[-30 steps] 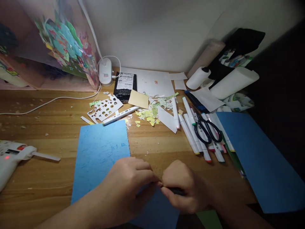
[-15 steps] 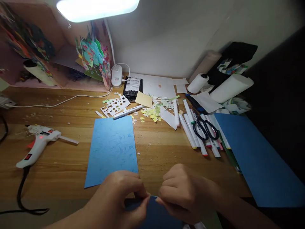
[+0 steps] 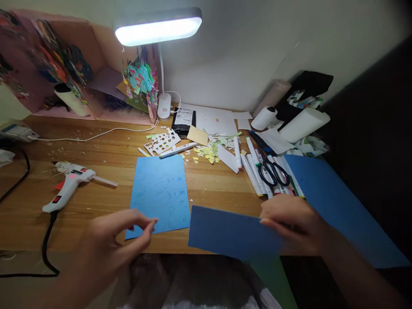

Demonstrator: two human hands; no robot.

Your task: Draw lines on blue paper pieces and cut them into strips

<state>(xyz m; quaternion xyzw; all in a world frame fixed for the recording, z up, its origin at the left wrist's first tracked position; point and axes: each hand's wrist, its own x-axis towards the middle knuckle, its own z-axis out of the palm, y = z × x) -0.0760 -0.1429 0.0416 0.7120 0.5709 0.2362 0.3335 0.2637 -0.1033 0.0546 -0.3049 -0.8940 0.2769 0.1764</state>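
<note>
My right hand [image 3: 291, 221] grips a dark blue sheet of card [image 3: 225, 231] by its right end, holding it above the table's front edge. To the left, my left hand [image 3: 119, 240] is raised with thumb and forefinger pinched together, apart from that sheet. Whether anything small sits in this pinch is hidden. A lighter blue sheet [image 3: 161, 193] with faint marks lies flat on the table, partly behind my left fingertips. Just beyond my right hand are several white markers [image 3: 252, 174] and black-handled scissors [image 3: 273, 171].
A white glue gun [image 3: 69, 184] with a lit red light lies at the left, its black cord running off the front edge. Paper scraps [image 3: 209, 151] and a punched white card [image 3: 162, 141] lie mid-table. A large blue sheet [image 3: 341, 210] overhangs at right. A lamp [image 3: 159, 32] shines above.
My hands have moved apart. My left hand has let go of the dark blue sheet, and my right hand has lifted it up and rightward. The view has shifted slightly.
</note>
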